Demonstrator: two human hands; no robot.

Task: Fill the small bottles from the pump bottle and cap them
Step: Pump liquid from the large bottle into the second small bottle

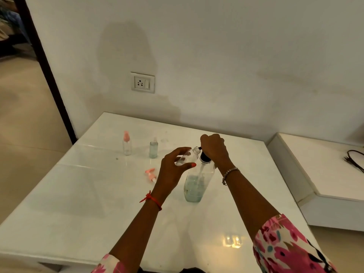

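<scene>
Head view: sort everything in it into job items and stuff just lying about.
Job: pump bottle, gripped at its head by the right hand; open small bottle in the left hand; pink-capped bottle; clear-capped bottle with bluish liquid; loose pink cap.
Lying about: wall socket; black cable on the side ledge.

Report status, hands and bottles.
Left hand holds small bottle tilted, mouth at nozzle. Right hand grips pump bottle head. Pink cap lies loose on table; nothing blocking.

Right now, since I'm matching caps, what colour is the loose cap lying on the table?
The loose cap is pink and white; head view.
</scene>
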